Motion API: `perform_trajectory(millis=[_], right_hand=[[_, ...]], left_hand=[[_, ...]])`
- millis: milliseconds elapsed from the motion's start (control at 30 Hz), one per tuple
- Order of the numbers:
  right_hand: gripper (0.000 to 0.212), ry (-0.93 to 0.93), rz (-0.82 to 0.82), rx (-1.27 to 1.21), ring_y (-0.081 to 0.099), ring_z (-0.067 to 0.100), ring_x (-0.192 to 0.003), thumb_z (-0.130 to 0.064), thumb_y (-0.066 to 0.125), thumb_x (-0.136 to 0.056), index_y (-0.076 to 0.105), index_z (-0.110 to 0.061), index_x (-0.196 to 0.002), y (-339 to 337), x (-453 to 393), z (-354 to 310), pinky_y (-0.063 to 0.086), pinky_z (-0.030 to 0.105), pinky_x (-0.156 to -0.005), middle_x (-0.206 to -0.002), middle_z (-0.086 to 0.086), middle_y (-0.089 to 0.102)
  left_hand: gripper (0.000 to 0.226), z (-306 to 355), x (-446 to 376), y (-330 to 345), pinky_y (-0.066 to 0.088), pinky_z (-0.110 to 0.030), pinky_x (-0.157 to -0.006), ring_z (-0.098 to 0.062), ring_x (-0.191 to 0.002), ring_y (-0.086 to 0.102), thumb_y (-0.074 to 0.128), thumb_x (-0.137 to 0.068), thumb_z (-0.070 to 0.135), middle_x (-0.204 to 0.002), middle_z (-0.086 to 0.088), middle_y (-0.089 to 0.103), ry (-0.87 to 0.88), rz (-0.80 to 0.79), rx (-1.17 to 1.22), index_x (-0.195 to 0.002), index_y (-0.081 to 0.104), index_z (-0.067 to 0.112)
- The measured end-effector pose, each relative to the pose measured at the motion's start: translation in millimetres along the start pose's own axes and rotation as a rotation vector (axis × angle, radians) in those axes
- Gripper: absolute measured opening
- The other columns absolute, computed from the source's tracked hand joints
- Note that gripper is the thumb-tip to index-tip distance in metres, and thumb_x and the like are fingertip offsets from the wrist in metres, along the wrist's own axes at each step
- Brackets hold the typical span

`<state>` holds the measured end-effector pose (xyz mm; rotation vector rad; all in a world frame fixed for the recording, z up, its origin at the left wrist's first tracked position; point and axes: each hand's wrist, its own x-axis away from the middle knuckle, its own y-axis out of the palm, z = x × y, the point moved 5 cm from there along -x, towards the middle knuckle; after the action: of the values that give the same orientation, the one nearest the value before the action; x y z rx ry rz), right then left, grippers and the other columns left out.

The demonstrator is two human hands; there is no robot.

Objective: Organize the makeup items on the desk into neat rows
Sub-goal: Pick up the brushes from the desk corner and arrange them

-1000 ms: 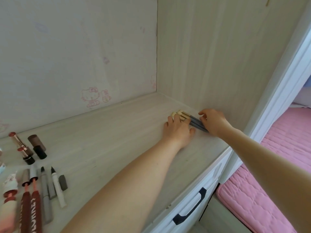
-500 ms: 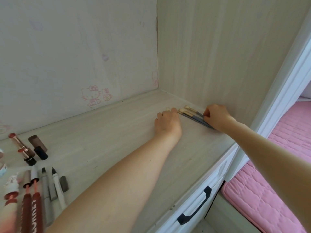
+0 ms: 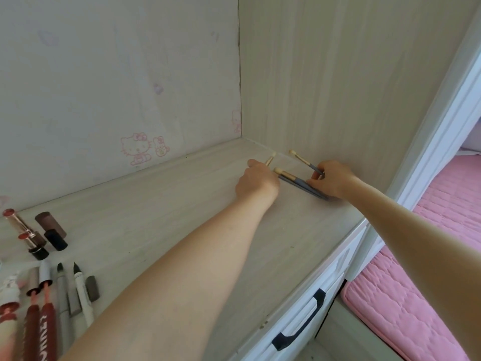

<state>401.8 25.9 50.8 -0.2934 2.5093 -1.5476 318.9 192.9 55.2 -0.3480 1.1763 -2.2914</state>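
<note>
Fingers of both hands are busy with brushes at the tabletop's far right corner: left hand pinches one brush, right hand lifts another, two more lie between. Lipsticks and pens look roughly lined up far left, so I'd guess halfway.

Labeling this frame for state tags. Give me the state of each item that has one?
left hand: closed on one brush
right hand: pinching a brush lifted at an angle
bundle of brushes: lying flat on desk
lipsticks: uncapped
liner pens: uncapped
drawer: closed
</note>
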Motion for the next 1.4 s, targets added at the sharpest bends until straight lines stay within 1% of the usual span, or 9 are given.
perform_trajectory(millis=[167, 267, 367, 500, 733, 933, 1067, 1233, 1400], right_hand=[[0.019, -0.006, 0.035, 0.133, 0.05, 0.024, -0.072, -0.026, 0.057, -0.092, 0.056, -0.009, -0.083, 2.8, -1.0, -4.9, 0.034, 0.026, -0.055, -0.069, 0.003, 0.05], [0.024, 0.002, 0.047, 0.198, 0.05, 0.025, -0.069, -0.027, 0.052, -0.094, 0.058, -0.004, -0.089, 4.2, -2.6, -4.8, 0.037, 0.028, -0.06, -0.069, 0.007, 0.05], [0.022, 0.016, 0.058, 0.197, 0.041, 0.018, -0.056, -0.024, 0.048, -0.096, 0.053, -0.005, -0.086, 2.8, -2.5, -1.3, 0.03, 0.028, -0.048, -0.062, 0.004, 0.043], [0.025, 0.012, 0.052, 0.172, 0.043, 0.022, -0.061, -0.024, 0.043, -0.1, 0.055, -0.004, -0.089, -0.6, -0.4, -2.5, 0.033, 0.028, -0.063, -0.062, 0.003, 0.04], [0.028, 0.071, -0.003, 0.064, 0.05, 0.028, -0.079, -0.013, 0.04, -0.098, 0.061, 0.002, -0.108, 1.1, -2.2, 3.1, 0.037, 0.028, -0.068, -0.096, 0.019, 0.06], [0.035, 0.101, 0.025, -0.018, 0.049, 0.029, -0.083, -0.022, 0.034, -0.102, 0.052, 0.005, -0.115, 2.1, 4.2, -1.6, 0.037, 0.031, -0.069, -0.097, 0.018, 0.055], [0.049, 0.024, 0.014, -0.022, 0.05, 0.029, -0.08, -0.048, 0.037, -0.098, 0.047, -0.001, -0.107, 7.8, 14.1, -11.2, 0.038, 0.032, -0.068, -0.093, 0.014, 0.054], [0.045, -0.065, -0.007, 0.203, 0.055, 0.031, -0.08, -0.054, 0.044, -0.093, 0.041, -0.01, -0.102, 19.0, 27.4, -14.9, 0.05, 0.039, -0.074, -0.094, 0.013, 0.058], [0.037, -0.056, 0.066, 0.275, 0.046, 0.029, -0.078, -0.041, 0.026, -0.102, 0.043, -0.008, -0.104, 18.3, 41.5, -23.3, 0.042, 0.04, -0.074, -0.095, 0.016, 0.055]], left_hand=[[0.035, 14.8, 1.8, 13.8, 0.047, -0.034, -0.085, -0.029, -0.111, 0.059, 0.047, -0.092, 0.036, -0.12, -0.004, 0.062, 0.03, -0.002, -0.086, -0.12, 0.059, 0.019], [0.032, 20.7, 0.7, 17.1, 0.045, -0.033, -0.083, -0.029, -0.11, 0.059, 0.05, -0.09, 0.039, -0.118, -0.003, 0.063, 0.036, 0.011, -0.117, -0.115, 0.061, 0.022], [0.032, 20.7, 0.5, 18.5, 0.046, -0.032, -0.084, -0.028, -0.107, 0.06, 0.055, -0.085, 0.044, -0.113, -0.003, 0.064, 0.025, -0.004, -0.112, -0.109, 0.062, 0.024], [0.029, 15.9, 0.0, 9.7, 0.047, -0.036, -0.089, -0.027, -0.106, 0.059, 0.052, -0.085, 0.037, -0.112, -0.003, 0.062, 0.061, -0.036, -0.212, -0.109, 0.059, 0.023], [0.029, -4.7, -8.0, -9.8, 0.043, -0.031, -0.073, -0.027, -0.105, 0.059, 0.05, -0.091, 0.018, -0.115, -0.007, 0.06, 0.125, -0.1, -0.344, -0.119, 0.057, 0.012], [0.027, -22.3, -5.2, -29.2, 0.041, -0.029, -0.068, -0.032, -0.1, 0.061, 0.051, -0.091, 0.026, -0.112, -0.014, 0.061, 0.112, -0.133, -0.104, -0.111, 0.057, 0.009], [0.03, -34.4, -0.8, -38.7, 0.037, -0.028, -0.065, -0.035, -0.1, 0.06, 0.053, -0.093, 0.025, -0.111, -0.019, 0.061, 0.094, -0.176, 0.051, -0.111, 0.056, 0.001], [0.028, -56.1, 7.7, -37.5, 0.038, -0.028, -0.068, -0.037, -0.096, 0.06, 0.05, -0.091, 0.025, -0.109, -0.021, 0.063, 0.047, -0.219, 0.257, -0.106, 0.059, 0.002], [0.021, -70.9, 19.5, -42.5, 0.046, -0.028, -0.055, -0.023, -0.056, 0.053, 0.043, -0.095, 0.016, -0.076, -0.009, 0.05, -0.01, -0.299, 0.481, -0.104, 0.058, 0.005]])
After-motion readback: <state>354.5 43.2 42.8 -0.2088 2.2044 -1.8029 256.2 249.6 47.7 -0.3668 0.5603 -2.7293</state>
